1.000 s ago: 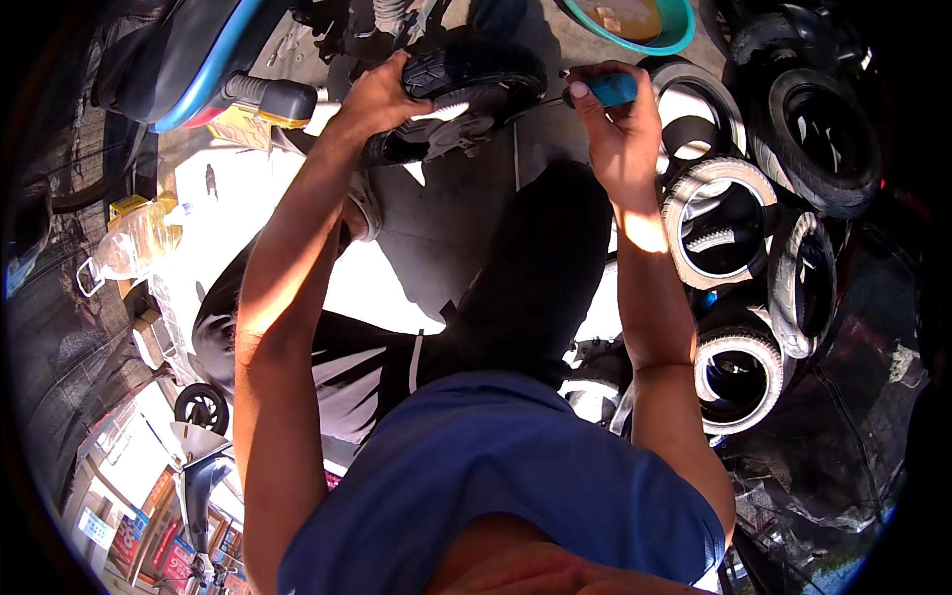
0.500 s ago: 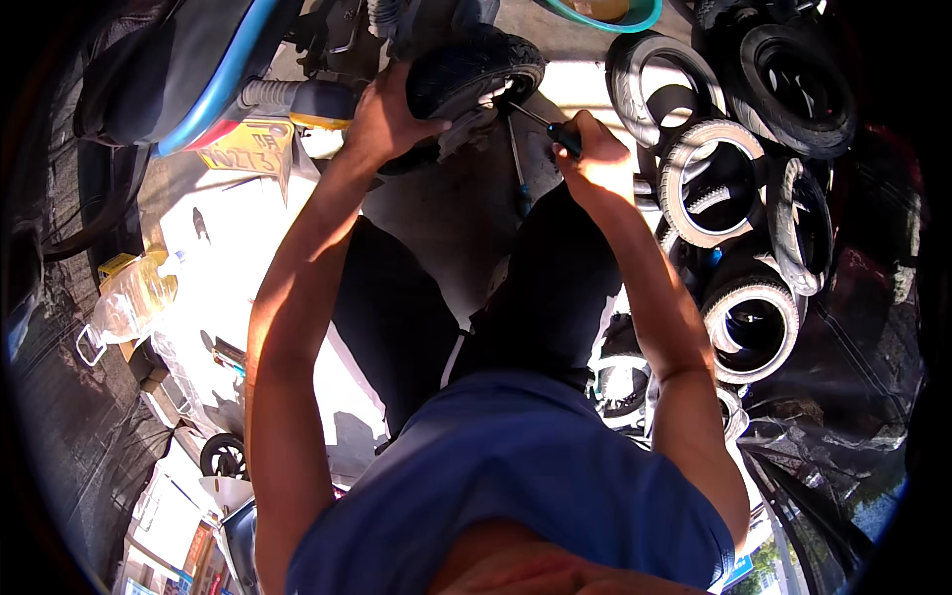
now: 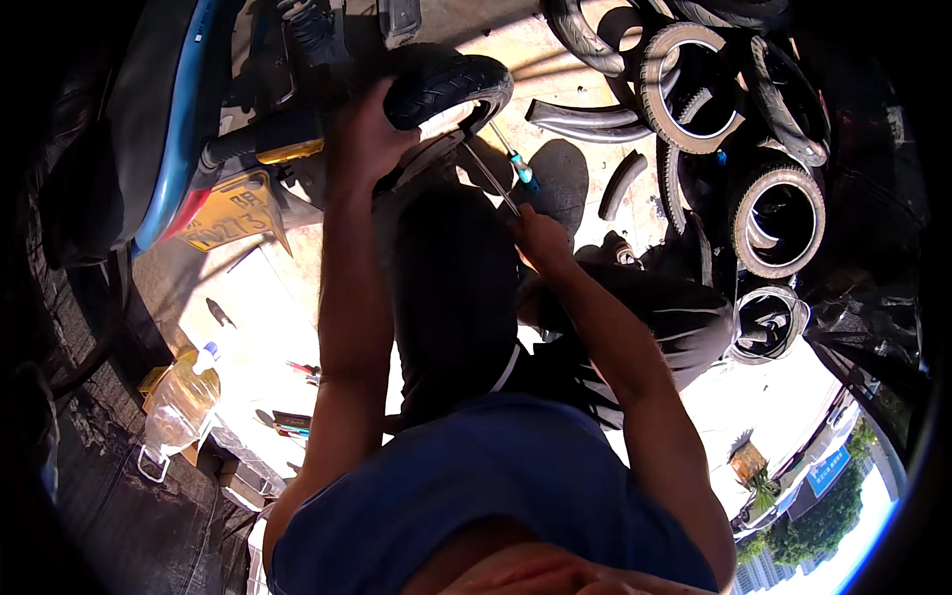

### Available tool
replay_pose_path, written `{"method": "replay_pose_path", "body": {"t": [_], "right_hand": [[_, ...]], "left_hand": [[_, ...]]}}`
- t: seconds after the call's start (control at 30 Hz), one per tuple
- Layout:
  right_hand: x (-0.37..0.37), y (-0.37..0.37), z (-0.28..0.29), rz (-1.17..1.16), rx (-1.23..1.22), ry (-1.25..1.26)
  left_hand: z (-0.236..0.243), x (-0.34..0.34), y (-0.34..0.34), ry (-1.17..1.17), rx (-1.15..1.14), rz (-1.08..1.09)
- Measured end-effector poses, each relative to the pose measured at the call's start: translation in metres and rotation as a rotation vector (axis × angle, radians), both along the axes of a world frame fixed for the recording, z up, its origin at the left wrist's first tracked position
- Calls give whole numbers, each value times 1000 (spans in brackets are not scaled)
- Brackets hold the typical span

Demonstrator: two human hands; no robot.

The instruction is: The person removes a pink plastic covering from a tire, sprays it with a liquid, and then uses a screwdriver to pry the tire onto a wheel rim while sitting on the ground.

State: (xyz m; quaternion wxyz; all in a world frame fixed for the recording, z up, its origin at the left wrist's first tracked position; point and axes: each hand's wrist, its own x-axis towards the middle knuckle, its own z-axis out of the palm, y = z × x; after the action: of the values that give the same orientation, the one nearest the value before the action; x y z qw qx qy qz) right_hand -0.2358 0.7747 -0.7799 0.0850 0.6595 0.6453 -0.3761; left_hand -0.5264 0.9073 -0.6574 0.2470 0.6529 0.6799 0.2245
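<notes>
A black tire (image 3: 446, 79) on a wheel is mounted at the rear of a blue-trimmed scooter (image 3: 174, 169). My left hand (image 3: 375, 139) is wrapped round the tire's left side. My right hand (image 3: 535, 233) is closed on the lower end of a long metal tool (image 3: 488, 171) that reaches up to the rim; its handle is hidden in my fingers. A second tool with a teal handle (image 3: 523, 171) sticks out from the rim just right of it, untouched by either hand. My dark-trousered legs (image 3: 446, 317) are below the wheel.
Several loose tires (image 3: 778, 218) lie piled along the right, beside cut tire strips (image 3: 585, 124). A yellow plate (image 3: 223, 223) hangs below the scooter's rear. A clear plastic jug (image 3: 180, 402) and small tools (image 3: 293, 421) are on the lower left.
My right hand let go of the teal-handled tool, now left in the rim, and took a second tool, then moved down-left. My legs shifted and the view swung round.
</notes>
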Motion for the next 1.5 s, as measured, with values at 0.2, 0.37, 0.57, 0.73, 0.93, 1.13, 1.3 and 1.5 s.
{"method": "replay_pose_path", "body": {"t": [0.2, 0.37, 0.57, 0.73, 0.93, 1.13, 1.3, 1.5], "right_hand": [[-3, -32, -82, -56, 269, 10], [17, -33, -97, 181, 449, -246], [34, -21, -132, 183, 523, -547], [8, 47, -111, 25, 515, -346], [28, 111, -150, -265, 124, -138], [127, 159, -60, 124, 35, -346], [185, 188, 129, 283, 98, -332], [146, 175, 235, 574, 466, -115]], "left_hand": [[-7, -1, 16, -12, -109, -22], [-7, -7, 17, 46, -70, -76], [-19, -10, 27, 7, -33, -107], [-27, -30, 52, 1, -62, -4], [-7, -17, 56, 37, -65, -6], [-17, -11, 39, -124, 195, 235], [-34, -1, -2, -219, 387, 475], [-118, -4, -91, -436, 381, 840]]}}
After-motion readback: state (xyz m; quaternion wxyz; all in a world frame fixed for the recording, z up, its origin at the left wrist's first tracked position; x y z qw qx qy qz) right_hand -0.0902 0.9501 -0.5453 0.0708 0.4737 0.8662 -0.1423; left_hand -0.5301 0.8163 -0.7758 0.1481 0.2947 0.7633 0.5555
